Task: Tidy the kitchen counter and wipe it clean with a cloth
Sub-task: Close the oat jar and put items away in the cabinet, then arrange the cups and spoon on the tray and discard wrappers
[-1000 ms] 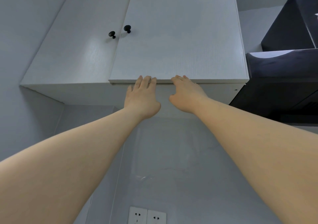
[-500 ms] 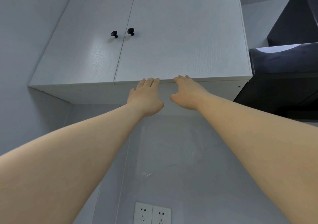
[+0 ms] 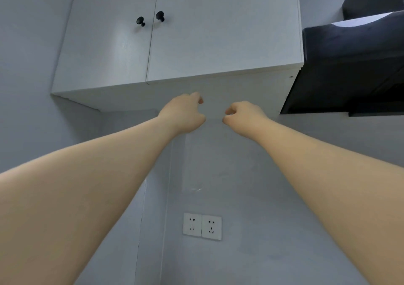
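I am looking up at a white wall cabinet [image 3: 218,44] whose two doors, each with a black knob [image 3: 160,16], lie flush and closed. My left hand [image 3: 183,114] and my right hand [image 3: 244,115] are raised side by side just below the cabinet's underside. They touch nothing, their fingers are curled in, and they hold nothing. Neither the counter nor a cloth is in view.
A black range hood [image 3: 349,70] juts out at the right, right next to the cabinet. A double wall socket [image 3: 202,226] sits on the grey wall below my hands. A grey side wall closes in the left.
Both hands pressed flat on the right door's lower edge, and the ajar door went flush. They have since dropped below the cabinet and their fingers have curled.
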Motion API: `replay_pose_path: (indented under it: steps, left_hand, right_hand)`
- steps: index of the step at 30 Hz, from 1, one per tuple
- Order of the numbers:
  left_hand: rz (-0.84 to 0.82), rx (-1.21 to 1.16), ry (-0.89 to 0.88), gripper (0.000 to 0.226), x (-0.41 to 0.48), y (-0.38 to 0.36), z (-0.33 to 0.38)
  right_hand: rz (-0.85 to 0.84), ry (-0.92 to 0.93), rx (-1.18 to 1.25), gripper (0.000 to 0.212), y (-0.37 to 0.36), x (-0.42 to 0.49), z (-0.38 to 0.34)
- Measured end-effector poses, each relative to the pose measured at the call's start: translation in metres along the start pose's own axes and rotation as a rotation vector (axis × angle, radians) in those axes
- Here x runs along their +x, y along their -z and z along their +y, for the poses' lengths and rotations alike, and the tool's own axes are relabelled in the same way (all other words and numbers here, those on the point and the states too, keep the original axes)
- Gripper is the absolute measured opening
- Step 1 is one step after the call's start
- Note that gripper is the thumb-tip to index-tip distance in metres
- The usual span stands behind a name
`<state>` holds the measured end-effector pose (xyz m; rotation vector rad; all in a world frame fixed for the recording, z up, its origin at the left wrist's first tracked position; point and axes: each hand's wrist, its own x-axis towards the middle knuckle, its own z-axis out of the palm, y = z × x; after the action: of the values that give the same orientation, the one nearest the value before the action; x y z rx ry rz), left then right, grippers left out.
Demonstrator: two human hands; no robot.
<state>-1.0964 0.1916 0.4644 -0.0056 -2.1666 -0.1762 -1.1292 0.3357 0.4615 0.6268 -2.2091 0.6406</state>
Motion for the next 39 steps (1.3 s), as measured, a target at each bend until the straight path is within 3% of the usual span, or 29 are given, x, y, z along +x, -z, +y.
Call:
replay_pose_path:
  steps: [13, 24, 32, 39]
  left_hand:
    - [-0.259, -0.062, 0.025, 0.039, -0.094, -0.053, 0.034]
    - [-0.548, -0.311, 0.088, 0.046, -0.231, -0.130, 0.127]
    - [-0.783, -0.472, 0.056, 0.041, -0.327, -0.183, 0.206]
    - [-0.938, -0.562, -0.040, 0.033, -0.371, -0.242, 0.285]
  right_hand:
    - [-0.165, -0.224, 0.049, 0.029, -0.013, -0.108, 0.070]
    - [-0.423, -0.424, 0.075, 0.034, -0.024, -0.252, 0.137]
    - [-0.475, -0.640, 0.135, 0.038, -0.026, -0.356, 0.197]
    - [-0.402, -0.899, 0.057, 0.029, 0.014, -0.429, 0.273]
